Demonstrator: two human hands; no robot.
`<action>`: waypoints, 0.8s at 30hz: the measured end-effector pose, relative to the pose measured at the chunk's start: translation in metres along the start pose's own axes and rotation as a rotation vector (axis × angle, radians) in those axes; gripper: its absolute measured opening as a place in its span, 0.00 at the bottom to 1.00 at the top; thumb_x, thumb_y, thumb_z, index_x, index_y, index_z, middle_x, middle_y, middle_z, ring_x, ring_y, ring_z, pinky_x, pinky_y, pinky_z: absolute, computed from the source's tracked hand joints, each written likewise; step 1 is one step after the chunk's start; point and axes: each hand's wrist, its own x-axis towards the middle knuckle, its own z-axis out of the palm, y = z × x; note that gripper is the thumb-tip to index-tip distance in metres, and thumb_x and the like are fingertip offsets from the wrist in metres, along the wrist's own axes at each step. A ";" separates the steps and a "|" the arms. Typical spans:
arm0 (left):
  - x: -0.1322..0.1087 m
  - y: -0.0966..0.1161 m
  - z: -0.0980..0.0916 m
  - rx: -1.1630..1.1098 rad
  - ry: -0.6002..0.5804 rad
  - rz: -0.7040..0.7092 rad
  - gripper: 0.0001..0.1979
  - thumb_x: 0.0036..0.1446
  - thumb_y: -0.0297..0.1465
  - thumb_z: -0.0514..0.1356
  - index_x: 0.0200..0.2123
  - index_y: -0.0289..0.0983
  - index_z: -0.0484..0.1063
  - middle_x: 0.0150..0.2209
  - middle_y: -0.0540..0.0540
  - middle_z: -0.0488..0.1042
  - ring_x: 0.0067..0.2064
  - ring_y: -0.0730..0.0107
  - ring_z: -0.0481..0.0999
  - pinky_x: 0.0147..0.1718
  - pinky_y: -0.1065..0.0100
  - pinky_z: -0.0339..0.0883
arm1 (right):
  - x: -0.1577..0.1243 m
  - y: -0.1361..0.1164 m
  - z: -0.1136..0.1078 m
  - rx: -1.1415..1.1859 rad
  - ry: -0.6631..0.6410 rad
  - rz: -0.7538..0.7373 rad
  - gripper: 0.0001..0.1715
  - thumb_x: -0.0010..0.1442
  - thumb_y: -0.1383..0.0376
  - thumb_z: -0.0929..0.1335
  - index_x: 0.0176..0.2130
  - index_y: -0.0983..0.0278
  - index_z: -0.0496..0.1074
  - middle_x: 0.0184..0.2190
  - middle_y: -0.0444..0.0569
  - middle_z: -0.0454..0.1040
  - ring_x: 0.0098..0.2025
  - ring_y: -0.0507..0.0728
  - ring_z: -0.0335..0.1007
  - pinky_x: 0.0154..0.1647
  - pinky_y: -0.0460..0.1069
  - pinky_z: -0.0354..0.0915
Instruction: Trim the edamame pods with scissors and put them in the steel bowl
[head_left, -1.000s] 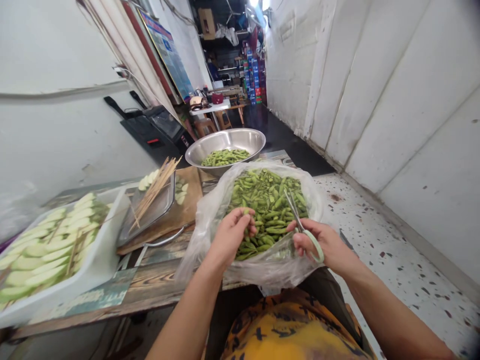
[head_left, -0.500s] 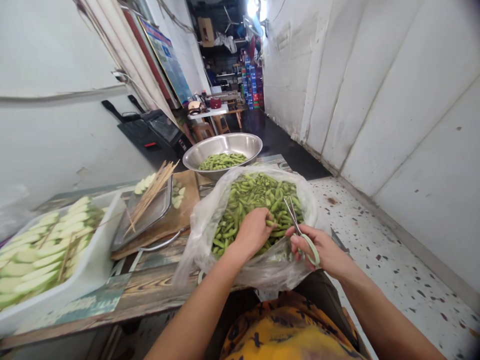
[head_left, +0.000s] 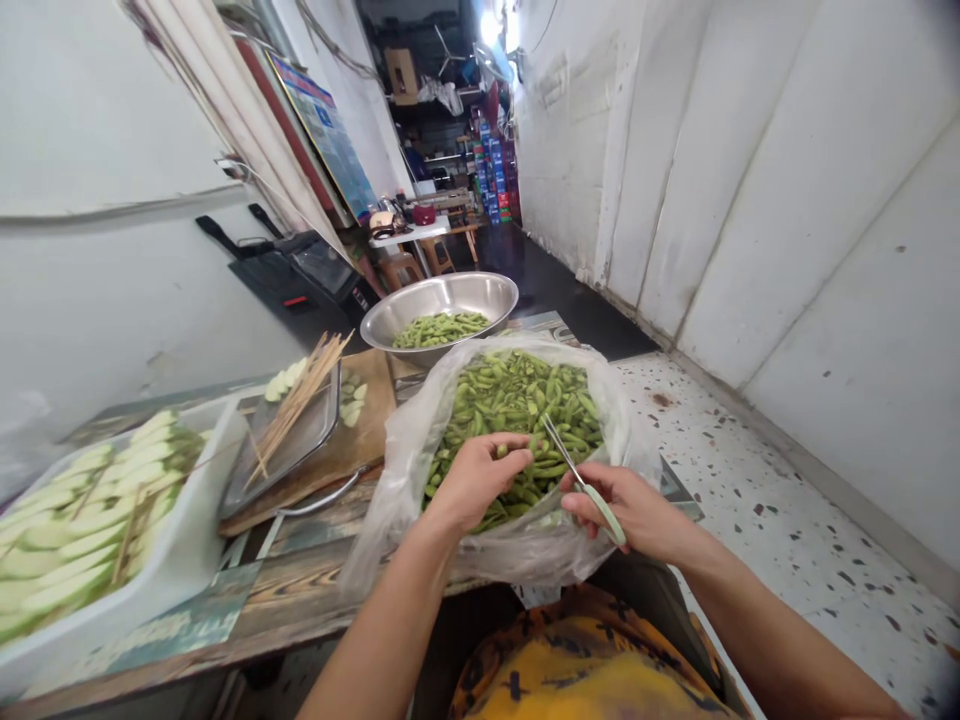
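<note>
A clear plastic bag [head_left: 405, 440] full of green edamame pods [head_left: 517, 390] stands open on the table in front of me. Over the pods, my left hand [head_left: 480, 478] is closed, with a bit of green pod showing between its thumb and fingers. My right hand [head_left: 622, 510] grips scissors [head_left: 574, 465] with pale green handles at the bag's near right side. The scissor blades point up and left, close to the left fingertips. Behind the bag, a steel bowl [head_left: 495, 297] holds more pods.
On the left is a white tub [head_left: 202, 510] of skewered pale green slices. Wooden skewers [head_left: 300, 400] lie across a metal tray [head_left: 319, 425] on a wooden board [head_left: 375, 395]. A white wall [head_left: 750, 200] runs along the right, above a speckled floor [head_left: 757, 480].
My left hand has shifted left and turned, its fingers now raised off the pods. The scissors have moved left and lower, nearer to it. The view has tilted slightly.
</note>
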 end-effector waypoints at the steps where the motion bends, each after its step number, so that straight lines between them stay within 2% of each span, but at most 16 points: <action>1: -0.002 0.002 0.001 -0.095 -0.026 -0.013 0.22 0.47 0.38 0.62 0.43 0.29 0.73 0.16 0.58 0.55 0.18 0.82 0.50 0.19 0.74 0.45 | 0.000 -0.001 0.001 -0.056 0.015 -0.030 0.21 0.56 0.50 0.67 0.36 0.65 0.69 0.22 0.42 0.65 0.24 0.51 0.62 0.21 0.43 0.58; 4: -0.007 0.006 0.003 -0.237 -0.074 -0.022 0.25 0.46 0.41 0.63 0.42 0.27 0.72 0.15 0.59 0.51 0.17 0.83 0.47 0.18 0.74 0.41 | 0.001 -0.003 0.003 -0.187 0.072 -0.089 0.19 0.56 0.51 0.67 0.36 0.65 0.70 0.24 0.43 0.67 0.26 0.51 0.62 0.25 0.44 0.58; 10: -0.013 0.007 0.005 -0.185 -0.093 -0.025 0.23 0.47 0.42 0.62 0.40 0.28 0.72 0.15 0.59 0.51 0.18 0.83 0.46 0.18 0.74 0.39 | 0.001 -0.006 0.003 -0.277 0.063 -0.111 0.20 0.56 0.50 0.67 0.35 0.65 0.71 0.24 0.43 0.66 0.26 0.51 0.60 0.24 0.43 0.55; 16: -0.013 0.006 0.003 -0.126 -0.109 -0.058 0.20 0.47 0.41 0.62 0.37 0.29 0.72 0.15 0.58 0.52 0.18 0.83 0.47 0.17 0.74 0.38 | 0.001 -0.005 0.006 -0.239 0.055 -0.114 0.19 0.57 0.52 0.66 0.28 0.66 0.68 0.19 0.41 0.60 0.22 0.49 0.55 0.21 0.43 0.51; 21: -0.010 0.003 0.002 -0.246 -0.118 -0.087 0.21 0.46 0.43 0.63 0.36 0.31 0.68 0.16 0.59 0.52 0.18 0.84 0.46 0.17 0.75 0.37 | 0.003 -0.003 0.009 -0.067 0.034 -0.070 0.18 0.57 0.52 0.67 0.29 0.65 0.66 0.16 0.39 0.59 0.19 0.48 0.56 0.19 0.43 0.54; 24: -0.011 0.001 0.001 -0.239 -0.179 -0.101 0.19 0.48 0.43 0.62 0.33 0.33 0.66 0.15 0.60 0.51 0.17 0.84 0.45 0.16 0.75 0.36 | 0.004 -0.001 0.010 -0.028 0.004 -0.048 0.19 0.56 0.52 0.67 0.28 0.65 0.66 0.16 0.38 0.59 0.18 0.48 0.56 0.18 0.42 0.54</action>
